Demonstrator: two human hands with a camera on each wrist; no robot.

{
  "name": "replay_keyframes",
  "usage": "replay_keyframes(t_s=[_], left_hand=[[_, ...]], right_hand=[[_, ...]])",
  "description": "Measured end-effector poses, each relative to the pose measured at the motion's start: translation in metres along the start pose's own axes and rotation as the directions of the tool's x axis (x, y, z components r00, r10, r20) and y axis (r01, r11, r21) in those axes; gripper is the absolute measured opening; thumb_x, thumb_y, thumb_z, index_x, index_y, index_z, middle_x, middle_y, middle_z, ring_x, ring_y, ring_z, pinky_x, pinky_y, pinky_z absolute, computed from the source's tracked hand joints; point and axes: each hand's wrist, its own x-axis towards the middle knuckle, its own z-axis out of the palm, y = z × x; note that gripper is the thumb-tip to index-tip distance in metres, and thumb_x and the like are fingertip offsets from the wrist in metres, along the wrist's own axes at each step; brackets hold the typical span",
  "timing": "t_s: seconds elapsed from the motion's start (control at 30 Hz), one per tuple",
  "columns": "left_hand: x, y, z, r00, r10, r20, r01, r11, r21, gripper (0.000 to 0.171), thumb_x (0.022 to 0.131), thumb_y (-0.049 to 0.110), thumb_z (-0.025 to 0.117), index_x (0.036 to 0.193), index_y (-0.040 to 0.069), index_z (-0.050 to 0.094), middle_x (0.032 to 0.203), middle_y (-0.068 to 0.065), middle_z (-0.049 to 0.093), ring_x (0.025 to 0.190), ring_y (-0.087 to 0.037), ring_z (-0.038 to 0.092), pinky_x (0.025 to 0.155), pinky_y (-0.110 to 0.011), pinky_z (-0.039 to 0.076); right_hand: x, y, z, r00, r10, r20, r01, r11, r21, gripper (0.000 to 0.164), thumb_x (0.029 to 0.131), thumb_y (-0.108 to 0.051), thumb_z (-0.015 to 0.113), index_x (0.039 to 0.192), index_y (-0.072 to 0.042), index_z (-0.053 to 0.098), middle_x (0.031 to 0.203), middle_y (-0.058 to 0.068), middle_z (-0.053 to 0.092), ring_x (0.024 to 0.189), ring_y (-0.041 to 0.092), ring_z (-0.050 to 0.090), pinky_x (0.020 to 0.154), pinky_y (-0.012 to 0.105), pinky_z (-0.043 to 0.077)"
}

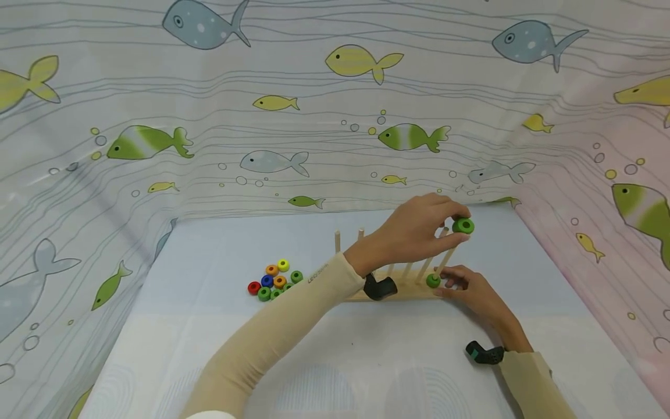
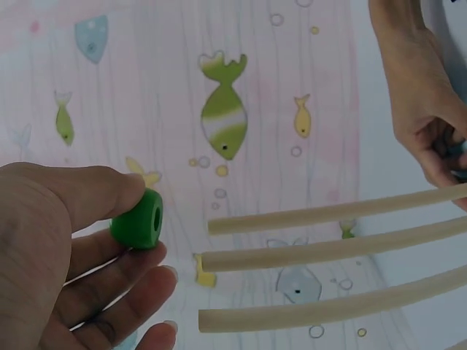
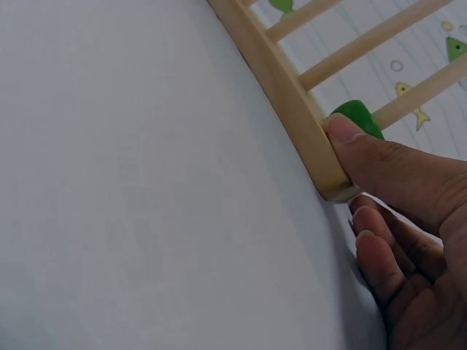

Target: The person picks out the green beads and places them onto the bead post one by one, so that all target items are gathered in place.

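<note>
Near the top of the rightmost wooden peg, my left hand (image 1: 413, 230) pinches a green bead (image 2: 135, 224) between thumb and fingers. Its hole faces the peg tips in the left wrist view, with a gap between. Upright pegs (image 2: 292, 319) rise from a long wooden base (image 3: 292, 120). At the bottom of the end peg sits another green bead (image 3: 357, 115). My right hand (image 1: 473, 294) grips the right end of the base, thumb on top against that lower bead and fingers curled by the end. My left forearm hides part of the pegs and base.
Left of the base lies a group of loose beads, among them a red bead (image 1: 253, 288), a blue bead (image 1: 263, 283), a yellow bead (image 1: 283, 261) and several green and orange ones. A fish-patterned sheet (image 1: 335, 169) stands around the table (image 1: 225, 244).
</note>
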Motion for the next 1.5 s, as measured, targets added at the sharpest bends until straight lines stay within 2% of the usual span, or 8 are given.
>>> replay_keyframes(t_s=[0.47,0.83,1.23,1.5], left_hand=[[0.017,0.006,0.012,1.0,-0.017,0.006,0.017,0.997,0.076,0.034,0.101,0.033,0.067,0.129,0.013,0.068,0.113,0.008,0.068,0.105,-0.004,0.06,0.087,-0.015,0.044],[0.019,0.006,0.015,0.998,-0.055,0.006,0.054,0.992,0.112,0.03,0.101,0.033,0.067,0.123,0.013,0.07,0.111,0.008,0.069,0.101,-0.005,0.06,0.08,-0.015,0.044],[0.023,0.006,0.017,0.991,-0.127,0.029,0.122,0.983,0.134,0.033,0.102,0.035,0.066,0.127,0.014,0.07,0.111,0.008,0.07,0.1,-0.003,0.061,0.078,-0.015,0.046],[0.023,0.007,0.016,0.989,-0.144,0.033,0.139,0.983,0.123,0.033,0.102,0.035,0.066,0.126,0.014,0.07,0.11,0.008,0.07,0.099,-0.003,0.061,0.077,-0.016,0.046]], right_hand=[[0.0,0.0,0.001,1.0,-0.018,-0.011,0.018,1.0,-0.01,0.049,0.092,-0.032,0.08,0.133,-0.009,0.066,0.109,0.008,0.064,0.093,0.021,0.056,0.076,0.028,0.046],[0.001,-0.001,-0.001,1.0,-0.013,-0.007,0.013,1.0,-0.009,0.049,0.092,-0.033,0.08,0.133,-0.01,0.065,0.107,0.008,0.064,0.09,0.022,0.054,0.075,0.029,0.046],[0.0,-0.001,0.0,1.0,-0.012,-0.012,0.012,1.0,0.0,0.049,0.092,-0.033,0.08,0.133,-0.011,0.066,0.107,0.008,0.064,0.091,0.022,0.055,0.075,0.029,0.046],[0.0,-0.002,0.0,1.0,-0.004,-0.015,0.004,1.0,-0.019,0.05,0.091,-0.034,0.081,0.132,-0.011,0.066,0.107,0.007,0.064,0.091,0.022,0.055,0.075,0.029,0.046]])
